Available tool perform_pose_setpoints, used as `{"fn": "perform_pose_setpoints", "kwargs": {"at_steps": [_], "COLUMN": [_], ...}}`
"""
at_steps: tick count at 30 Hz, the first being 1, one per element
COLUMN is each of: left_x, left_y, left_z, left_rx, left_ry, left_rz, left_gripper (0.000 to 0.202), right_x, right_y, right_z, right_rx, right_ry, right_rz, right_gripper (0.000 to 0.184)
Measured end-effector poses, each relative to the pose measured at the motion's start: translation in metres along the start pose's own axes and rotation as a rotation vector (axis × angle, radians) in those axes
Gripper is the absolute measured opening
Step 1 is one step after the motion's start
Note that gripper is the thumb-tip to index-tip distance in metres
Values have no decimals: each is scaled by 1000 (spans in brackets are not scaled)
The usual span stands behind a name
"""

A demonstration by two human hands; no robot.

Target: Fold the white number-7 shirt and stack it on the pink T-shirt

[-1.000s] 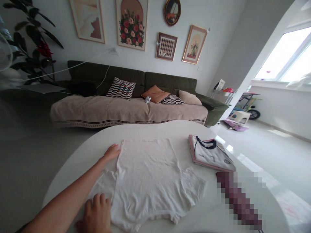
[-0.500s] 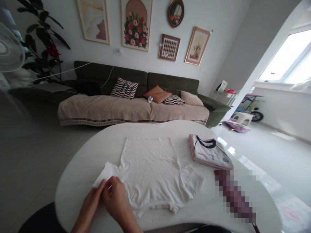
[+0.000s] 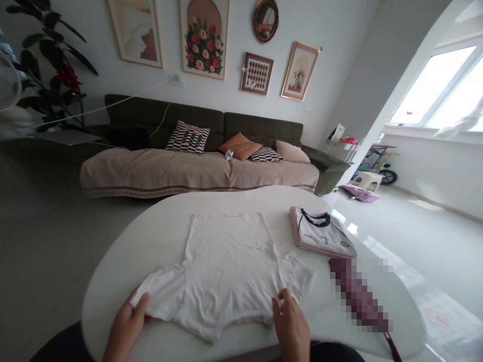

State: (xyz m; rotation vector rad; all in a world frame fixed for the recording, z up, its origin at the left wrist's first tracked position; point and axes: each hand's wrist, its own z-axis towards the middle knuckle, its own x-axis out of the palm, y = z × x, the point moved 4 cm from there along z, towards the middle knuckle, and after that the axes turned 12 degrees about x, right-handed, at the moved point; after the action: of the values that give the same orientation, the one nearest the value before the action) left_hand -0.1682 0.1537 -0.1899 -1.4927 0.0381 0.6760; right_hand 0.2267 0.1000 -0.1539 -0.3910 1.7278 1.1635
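A white T-shirt (image 3: 230, 261) lies spread on the round white table (image 3: 124, 241), its straight bottom edge on the far side and its neckline toward me. At the left, my left hand (image 3: 128, 317) grips the end of one sleeve, thumb on top and the other fingers underneath. My right hand (image 3: 290, 322) is over the shirt's near right part, by the other sleeve (image 3: 298, 274). Its fingers are loosely bent, with a small gap between thumb and forefinger. Whether its fingertips touch the cloth is hard to see.
Folded clothes (image 3: 324, 234) are stacked at the table's right, a white top with a dark collar uppermost. Nearer me lies a blurred-out dark red item (image 3: 358, 296) with a strap. Beyond the table stands a green sofa (image 3: 264, 128) with cushions and a beige cover.
My right hand has left the left sleeve and crossed to the shirt's right side. The left sleeve, folded up before, is now spread flatter. My left hand has shifted slightly left and lower.
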Motion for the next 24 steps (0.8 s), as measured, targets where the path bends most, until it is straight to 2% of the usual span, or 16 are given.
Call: {"fn": "perform_pose_setpoints", "kwargs": {"at_steps": [2,3,5,7,8,11,12,15,17,19,20,22,24], "left_x": [2,4,12,21,25,38,45,73,80,80,80,77,71], "left_y": [-5,-8,-13,-25,-36,-90,-114,-190,-233,-265,-278,-297,-313], "left_z": [-4,-6,-11,-15,-17,-29,-34,-52,-52,-41,-33,-18,-5], "left_rx": [87,113,134,230,316,631,730,995,991,978,992,1048,1086], "left_ry": [-45,-44,57,158,154,65,107,563,682,685,669,604,491], "left_rz": [59,110,219,316,367,469,455,280,105,30,42,119,148], "left_gripper": [73,79,81,76,74,64,59,59,64,56,45,20,14], "right_x": [-12,-15,-16,-16,-17,-27,-31,-46,-60,-77,-84,-92,-88], "right_y": [-45,-58,-64,-46,-31,28,51,115,143,154,153,144,131], "right_z": [14,19,28,34,35,30,25,0,-14,-20,-19,-17,-19], "right_rx": [148,175,146,74,36,-153,-244,-507,-592,-598,-576,-486,-362], "right_ry": [-82,-103,-98,-98,-109,-101,-42,268,432,471,434,278,146], "right_rz": [-56,-44,47,158,214,417,496,677,789,927,996,1081,1048], "right_gripper": [38,44,50,48,45,39,37,29,25,25,26,31,43]}}
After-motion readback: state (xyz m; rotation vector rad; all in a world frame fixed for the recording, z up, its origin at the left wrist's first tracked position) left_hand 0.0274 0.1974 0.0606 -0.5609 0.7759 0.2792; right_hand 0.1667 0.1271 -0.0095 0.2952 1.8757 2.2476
